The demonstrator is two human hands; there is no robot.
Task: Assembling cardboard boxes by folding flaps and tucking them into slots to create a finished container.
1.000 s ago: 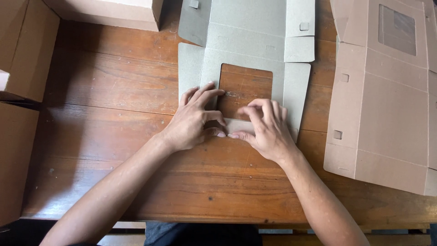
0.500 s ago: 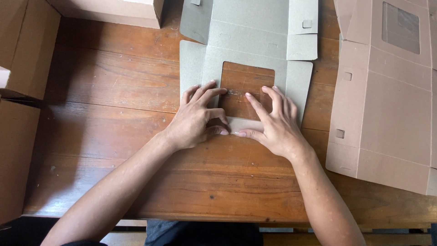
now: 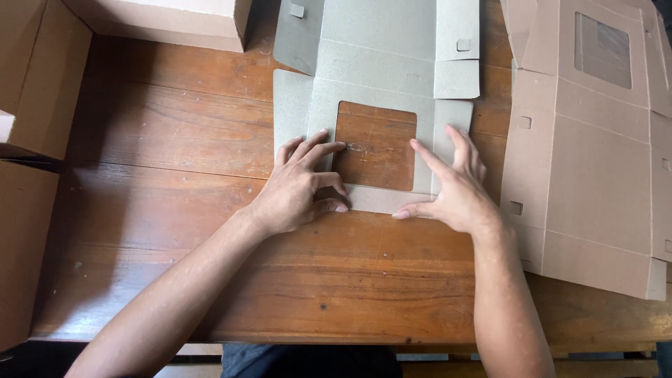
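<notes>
A flat grey cardboard box blank (image 3: 378,63) with a square window cut-out lies on the wooden table (image 3: 175,140). My left hand (image 3: 297,185) presses flat on the blank's near left part, fingers beside the window's left edge. Over on the near right part rests my right hand (image 3: 455,185), fingers spread, thumb along the blank's near edge. Neither hand grips anything.
A stack of brown flat box blanks (image 3: 595,140) with a window cut-out lies at the right. Brown cardboard boxes (image 3: 35,84) stand at the left edge, and another box (image 3: 168,17) sits at the back left.
My right hand has slid to the right along the blank's near edge, away from my left hand, and its fingers have spread. The left hand has stayed in place.
</notes>
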